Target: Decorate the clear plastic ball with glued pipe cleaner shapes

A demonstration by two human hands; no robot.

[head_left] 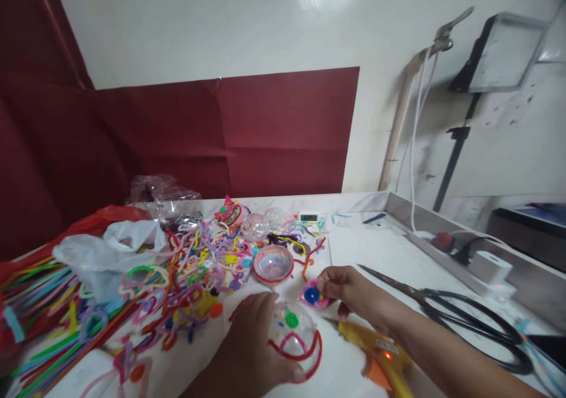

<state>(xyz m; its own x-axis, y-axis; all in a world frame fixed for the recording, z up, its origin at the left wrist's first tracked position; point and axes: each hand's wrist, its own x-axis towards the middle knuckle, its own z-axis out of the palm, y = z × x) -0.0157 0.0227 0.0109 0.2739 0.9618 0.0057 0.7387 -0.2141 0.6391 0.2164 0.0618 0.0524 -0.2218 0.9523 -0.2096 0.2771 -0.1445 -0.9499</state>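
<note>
My left hand [247,348] curls around a clear plastic ball [303,321], which bears a green dot and red and pink pipe cleaner pieces. Between the fingertips of my right hand [347,286] is a pink pipe cleaner shape [306,296] with a blue button at its centre, close above the ball's right side. A yellow hot glue gun [360,336], its red light lit, lies under my right forearm, its nozzle toward the ball. Behind both hands stands a bowl-like clear half-shell [270,266] with a reddish rim.
Large black-handled scissors [420,295] lie at the right, near a power strip [473,274] with plugs. Pipe cleaners [198,244] and craft bits spread across the left. A white plastic bag [115,256], a small digital display [308,217] and a lamp [506,53] are farther off.
</note>
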